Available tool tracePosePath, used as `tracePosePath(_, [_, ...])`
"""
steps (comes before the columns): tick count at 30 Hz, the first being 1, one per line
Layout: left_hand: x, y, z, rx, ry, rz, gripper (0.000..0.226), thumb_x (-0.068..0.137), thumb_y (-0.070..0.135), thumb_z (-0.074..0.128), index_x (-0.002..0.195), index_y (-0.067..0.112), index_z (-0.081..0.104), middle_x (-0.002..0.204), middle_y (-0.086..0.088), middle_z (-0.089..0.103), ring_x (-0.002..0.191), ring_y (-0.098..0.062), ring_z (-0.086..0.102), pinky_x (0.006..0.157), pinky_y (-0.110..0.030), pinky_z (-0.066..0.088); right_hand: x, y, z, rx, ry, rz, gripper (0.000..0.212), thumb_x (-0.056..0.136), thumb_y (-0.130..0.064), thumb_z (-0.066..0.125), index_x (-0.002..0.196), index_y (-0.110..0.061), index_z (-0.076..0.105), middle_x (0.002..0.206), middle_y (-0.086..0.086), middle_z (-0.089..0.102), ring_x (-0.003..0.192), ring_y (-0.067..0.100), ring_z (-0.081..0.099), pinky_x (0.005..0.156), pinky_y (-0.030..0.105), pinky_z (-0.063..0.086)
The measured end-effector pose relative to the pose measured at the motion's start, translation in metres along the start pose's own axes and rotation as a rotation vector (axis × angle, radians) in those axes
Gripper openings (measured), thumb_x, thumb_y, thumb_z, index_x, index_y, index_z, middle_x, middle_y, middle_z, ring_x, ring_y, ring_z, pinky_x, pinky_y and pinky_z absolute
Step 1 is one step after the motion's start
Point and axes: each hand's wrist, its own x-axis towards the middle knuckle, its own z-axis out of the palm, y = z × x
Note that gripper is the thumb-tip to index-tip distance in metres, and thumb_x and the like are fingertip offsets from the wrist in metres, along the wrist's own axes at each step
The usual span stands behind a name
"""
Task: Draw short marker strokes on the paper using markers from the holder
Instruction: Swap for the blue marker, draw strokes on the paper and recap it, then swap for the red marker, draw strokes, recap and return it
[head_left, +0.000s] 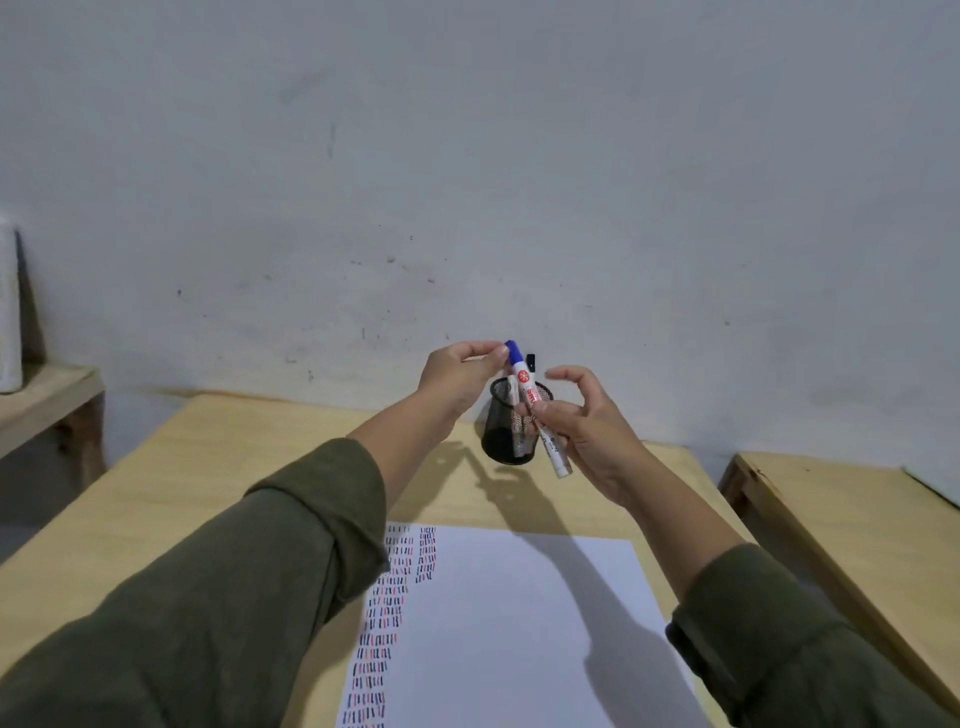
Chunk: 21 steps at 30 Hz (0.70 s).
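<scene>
A white marker (540, 415) with a blue cap (514, 352) is being held above the desk (249, 467), slanted, cap end up and away from the person. Its barrel is being gripped by the lower fingers of the right hand (587, 431), while the thumb and forefinger of that hand are being kept spread apart. The cap is being pinched between the thumb and forefinger of the left hand (457, 379), whose other fingers are curled in (whether the cap is seated or loosened cannot be told).

Just behind the marker, a black mesh holder (506, 431) is being left standing near the far edge of the desk, with a black-capped marker (531, 361) sticking out of it. The paper (519, 623) is lying at the near edge, and columns of short red and dark strokes (387, 613) are being displayed along its left side. Both forearms are covered by olive sleeves (234, 597).
</scene>
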Motion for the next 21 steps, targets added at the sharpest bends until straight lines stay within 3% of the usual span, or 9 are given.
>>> tracePosePath(4, [0.031,-0.014,0.005,0.216,0.049,0.031,0.035,0.085,0.032,0.066,0.118,0.019,0.064,0.122,0.002,0.066,0.117,-0.015,0.057,0.096,-0.022,0.040,0.039,0.000,-0.018,-0.139,0.111,-0.085,0.078,0.086,0.000,0.061,0.140,-0.043,0.025,0.085,0.008,0.065,0.074,0.013,0.065,0.072,0.032,0.051])
tracePosePath(9, [0.058,-0.031,0.010,0.545,0.023,0.081,0.048,0.085,0.040,0.063,0.130,0.022,0.056,0.137,0.002,0.056,0.130,-0.020,0.048,0.105,-0.034,0.040,0.085,-0.007,-0.030,-0.348,0.309,-0.195,0.091,0.086,0.001,0.057,0.139,-0.056,0.012,0.097,0.016,0.060,0.089,0.030,0.067,0.079,0.046,0.058])
tracePosePath(12, [0.072,-0.039,0.016,0.663,0.012,0.103,0.048,0.085,0.043,0.060,0.129,0.026,0.056,0.138,0.000,0.055,0.133,-0.023,0.043,0.108,-0.041,0.036,0.107,-0.004,-0.033,-0.446,0.371,-0.276,0.085,0.086,0.000,0.055,0.138,-0.054,0.015,0.093,0.010,0.060,0.084,0.028,0.067,0.077,0.040,0.058])
tracePosePath(17, [0.085,-0.049,0.024,0.749,-0.012,0.136,0.047,0.086,0.041,0.060,0.131,0.027,0.055,0.139,0.000,0.055,0.134,-0.024,0.042,0.110,-0.043,0.033,0.130,0.009,-0.031,-0.622,0.330,-0.309,0.079,0.085,0.000,0.059,0.139,-0.044,0.023,0.078,0.001,0.059,0.071,0.011,0.061,0.060,0.015,0.046])
tracePosePath(21, [0.090,-0.057,0.024,0.777,-0.014,0.114,0.058,0.085,0.042,0.062,0.138,0.024,0.048,0.144,-0.001,0.050,0.137,-0.025,0.038,0.111,-0.044,0.032,0.139,0.025,-0.032,-0.761,0.248,-0.260,0.077,0.081,0.003,0.062,0.138,-0.036,0.027,0.078,0.003,0.061,0.068,0.014,0.060,0.051,0.012,0.038])
